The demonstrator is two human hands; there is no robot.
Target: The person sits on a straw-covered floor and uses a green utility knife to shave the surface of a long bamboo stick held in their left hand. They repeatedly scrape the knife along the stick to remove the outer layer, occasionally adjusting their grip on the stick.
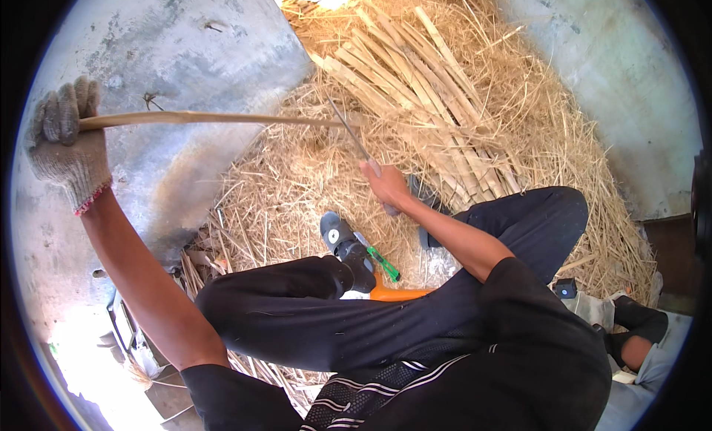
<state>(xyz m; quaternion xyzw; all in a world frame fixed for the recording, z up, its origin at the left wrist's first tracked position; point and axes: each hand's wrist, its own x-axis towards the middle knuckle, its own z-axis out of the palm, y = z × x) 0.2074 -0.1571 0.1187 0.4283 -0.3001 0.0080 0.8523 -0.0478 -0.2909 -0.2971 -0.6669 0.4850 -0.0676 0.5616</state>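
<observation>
My left hand (70, 138), in a grey knit work glove, is raised at the far left, its fingers wrapped round one end of a long, thin bamboo strip (193, 117). The strip reaches almost level across to the middle. There, bare and closed on a handle, my right hand (387, 185) holds a knife (346, 124) with a narrow, straight blade pointing up and left. Blade and strip cross near the strip's right end; whether they touch I cannot tell. Most of the handle is hidden by my fingers.
Split bamboo strips (437, 97) lie piled beyond my right hand, on a thick bed of shavings (274, 164). Grey walls stand at left (200, 45) and right (608, 75). A green-handled tool (382, 260) lies by my shoe (337, 234), near an orange object (400, 293).
</observation>
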